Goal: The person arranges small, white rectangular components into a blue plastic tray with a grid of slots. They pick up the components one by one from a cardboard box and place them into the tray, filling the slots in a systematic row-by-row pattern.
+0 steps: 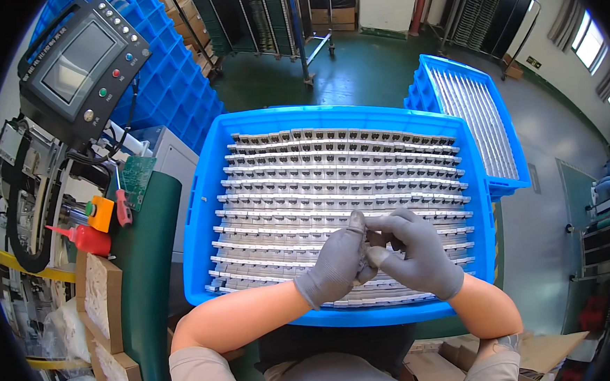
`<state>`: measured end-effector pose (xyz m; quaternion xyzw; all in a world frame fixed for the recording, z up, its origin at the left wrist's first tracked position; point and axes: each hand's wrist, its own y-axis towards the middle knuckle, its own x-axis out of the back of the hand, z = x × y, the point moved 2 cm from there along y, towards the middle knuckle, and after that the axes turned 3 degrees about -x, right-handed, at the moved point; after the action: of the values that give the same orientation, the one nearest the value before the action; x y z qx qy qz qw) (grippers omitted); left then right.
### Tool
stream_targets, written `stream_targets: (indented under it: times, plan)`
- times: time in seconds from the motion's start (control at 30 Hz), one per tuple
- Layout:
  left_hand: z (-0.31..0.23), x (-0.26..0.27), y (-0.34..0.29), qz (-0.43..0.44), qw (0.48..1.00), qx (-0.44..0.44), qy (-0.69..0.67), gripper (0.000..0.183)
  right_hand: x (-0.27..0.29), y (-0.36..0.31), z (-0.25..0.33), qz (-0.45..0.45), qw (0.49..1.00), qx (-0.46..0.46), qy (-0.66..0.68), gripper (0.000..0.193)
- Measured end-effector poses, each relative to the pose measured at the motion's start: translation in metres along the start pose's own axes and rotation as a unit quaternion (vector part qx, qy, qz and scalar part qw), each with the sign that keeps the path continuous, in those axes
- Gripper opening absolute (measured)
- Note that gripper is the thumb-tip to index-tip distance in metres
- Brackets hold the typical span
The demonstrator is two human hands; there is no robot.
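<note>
the grey-gloved left hand (335, 264) and right hand (423, 252) meet above the near half of a big blue bin (203, 204), fingers bent inward and tips close together, and whether anything small is pinched between them cannot be told, since the gloves cover that spot. the small whitish parts (297, 182) with dark openings lie in the bin in many crosswise rows, directly beneath the hands and spreading past them on both sides and toward the far wall, with the nearest rows partly hidden by the gloves and wrists.
</note>
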<state>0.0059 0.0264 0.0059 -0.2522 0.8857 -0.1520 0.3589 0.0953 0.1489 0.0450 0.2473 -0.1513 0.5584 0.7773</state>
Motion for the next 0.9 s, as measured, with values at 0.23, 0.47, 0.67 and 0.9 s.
stream_targets:
  times: [0.23,0.47,0.67,0.9]
  plan:
    - [0.009,0.016,0.001,0.011,1.000,-0.001,0.020,0.065,-0.013,0.011,0.004,0.025,0.994,0.000,-0.109,0.027]
    - [0.006,0.022,0.001,0.020,0.998,0.025,-0.050,0.064,-0.031,0.012,-0.001,-0.041,0.998,-0.044,0.015,0.014]
    - [0.014,0.028,0.004,0.059,0.988,0.074,-0.120,0.057,-0.033,0.008,-0.011,-0.035,0.998,-0.005,0.046,0.022]
    - [0.010,0.031,0.001,0.103,0.976,0.077,-0.178,0.047,-0.031,0.013,0.009,-0.057,0.988,0.142,0.005,0.024]
